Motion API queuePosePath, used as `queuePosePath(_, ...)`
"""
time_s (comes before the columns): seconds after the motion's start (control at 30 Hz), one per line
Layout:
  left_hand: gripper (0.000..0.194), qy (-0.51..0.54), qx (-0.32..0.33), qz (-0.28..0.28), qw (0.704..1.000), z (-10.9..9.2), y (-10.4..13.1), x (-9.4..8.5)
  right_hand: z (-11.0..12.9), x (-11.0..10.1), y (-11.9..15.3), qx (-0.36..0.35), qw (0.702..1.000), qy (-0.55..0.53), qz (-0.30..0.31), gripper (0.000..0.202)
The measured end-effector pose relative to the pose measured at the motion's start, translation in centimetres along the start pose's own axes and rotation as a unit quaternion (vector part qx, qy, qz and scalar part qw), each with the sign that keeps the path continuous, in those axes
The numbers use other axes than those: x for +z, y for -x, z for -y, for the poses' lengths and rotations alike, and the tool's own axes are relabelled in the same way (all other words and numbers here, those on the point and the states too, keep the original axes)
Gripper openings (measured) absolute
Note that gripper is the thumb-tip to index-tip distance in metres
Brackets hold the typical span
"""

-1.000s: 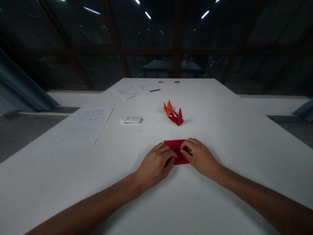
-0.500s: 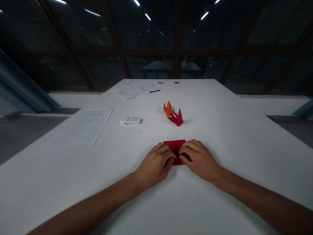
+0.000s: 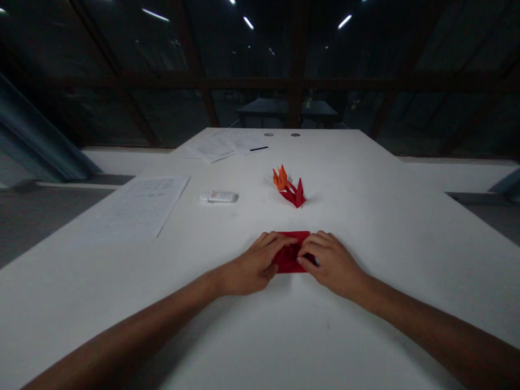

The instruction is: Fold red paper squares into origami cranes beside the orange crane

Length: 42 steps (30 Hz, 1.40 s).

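A red folded paper (image 3: 292,264) lies flat on the white table (image 3: 345,336) between my two hands. On its left part rests my left hand (image 3: 255,265), thumb and index finger apart, the index reaching over the paper toward its middle. My right hand (image 3: 331,262) pinches at the paper's right half with thumb and index finger close together. Beyond the paper stands a folded paper flower with an orange bloom (image 3: 280,179) and a red stem and leaves (image 3: 296,195).
A white bottle-like item (image 3: 218,197) lies left of the flower. Written sheets (image 3: 136,208) cover the left side, with more papers (image 3: 219,146) and a dark pen (image 3: 259,148) at the far end. Two round discs (image 3: 295,135) sit near the far edge.
My left hand has shifted left and its fingers have opened and stretched over the paper, where before they pinched near its middle. My right hand has stayed nearly the same.
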<state>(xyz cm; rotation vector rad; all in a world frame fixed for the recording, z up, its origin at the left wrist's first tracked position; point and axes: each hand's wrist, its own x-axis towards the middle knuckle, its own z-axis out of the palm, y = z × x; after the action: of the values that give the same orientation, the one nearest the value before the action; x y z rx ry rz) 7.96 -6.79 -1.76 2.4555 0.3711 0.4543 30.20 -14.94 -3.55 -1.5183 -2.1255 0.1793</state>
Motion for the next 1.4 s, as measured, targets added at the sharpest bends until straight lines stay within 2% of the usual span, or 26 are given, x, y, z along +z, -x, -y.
queuePosePath(0.23,0.076,0.083,0.007,0.052,0.995,0.6,0.2,-1.6,-0.1,-0.1,0.2,0.004,1.000,-0.017,-0.004,0.004)
queuePosePath(0.3,0.070,0.101,-0.013,0.050,0.994,0.5,0.2,-1.8,-0.1,-0.1,0.2,0.004,1.000,-0.019,-0.004,0.004)
queuePosePath(0.37,0.055,0.111,-0.047,0.019,0.993,0.4,0.1,-1.7,-0.1,-0.1,0.2,0.002,1.000,-0.022,-0.003,0.004)
queuePosePath(0.5,0.034,0.063,-0.079,-0.049,0.994,0.3,0.0,-1.0,-0.1,-0.1,0.1,-0.007,1.000,-0.030,0.004,0.009)
queuePosePath(0.67,0.007,0.005,-0.063,-0.032,0.997,-0.3,0.0,-0.8,0.1,-0.1,0.2,0.008,0.998,-0.063,-0.028,0.035)
queuePosePath(0.73,0.005,0.002,-0.071,-0.026,0.997,-0.6,0.0,-0.8,0.0,-0.1,0.2,0.032,0.995,-0.083,-0.045,0.043)
queuePosePath(0.83,0.014,-0.013,-0.078,-0.018,0.997,-0.8,0.1,-0.7,-0.4,-0.1,0.2,0.059,0.991,-0.108,-0.045,0.047)
queuePosePath(1.0,0.011,-0.027,-0.067,-0.013,0.997,-0.7,0.1,-0.3,-0.7,-0.5,-0.2,0.044,0.989,-0.138,-0.021,0.031)
queuePosePath(1.1,0.008,-0.020,-0.065,-0.021,0.997,-0.6,0.1,-0.2,-0.7,-0.8,-0.3,0.040,0.986,-0.158,-0.012,0.028)
queuePosePath(1.4,0.012,-0.022,-0.053,-0.072,0.996,-1.0,0.2,0.1,-1.2,-0.6,-0.1,0.099,0.958,-0.266,-0.050,0.011)
